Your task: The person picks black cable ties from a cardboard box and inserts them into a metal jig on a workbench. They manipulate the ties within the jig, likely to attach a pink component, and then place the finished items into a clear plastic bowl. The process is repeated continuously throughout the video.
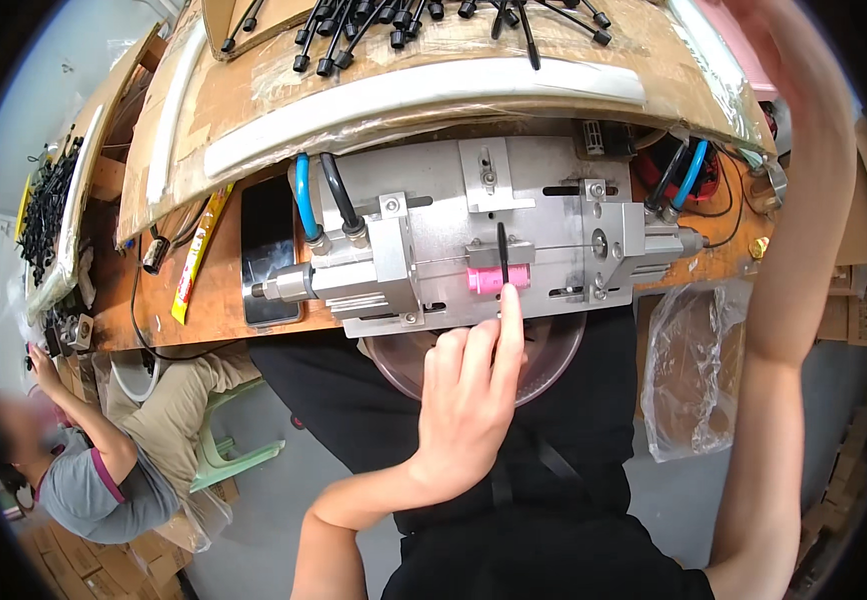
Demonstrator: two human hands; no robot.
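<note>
Below the near edge of the fixture, a bowl (559,365) shows over the person's dark clothes (514,500), and the left hand (469,385) covers part of it. To the near left, a co-worker (104,490) sits on a green stool (216,450). To the near right hangs a clear bag (694,370).

The left hand grasps nothing: its index finger is stretched toward the far side, and the other fingers are bent loosely. The fingertip is at the near end of a black rod (503,245), by a pink piece (485,281); I cannot tell which of them it touches. The pink piece lies across the middle of the fixture (444,225), against the near side of a small metal block (487,253), and the rod passes over both.

Metal cylinders stand on the left (369,280) and right (659,255) of the fixture. Farther left, a phone (269,255) and a yellow packet (201,255) lie on the table (134,315).

Beyond the fixture, black parts (354,25) are spread on cardboard (174,165) with white strips (424,105). At the far right, the right hand (779,40) is raised beside the cardboard, cut by the picture's edge; whether it grasps something, I cannot tell.
</note>
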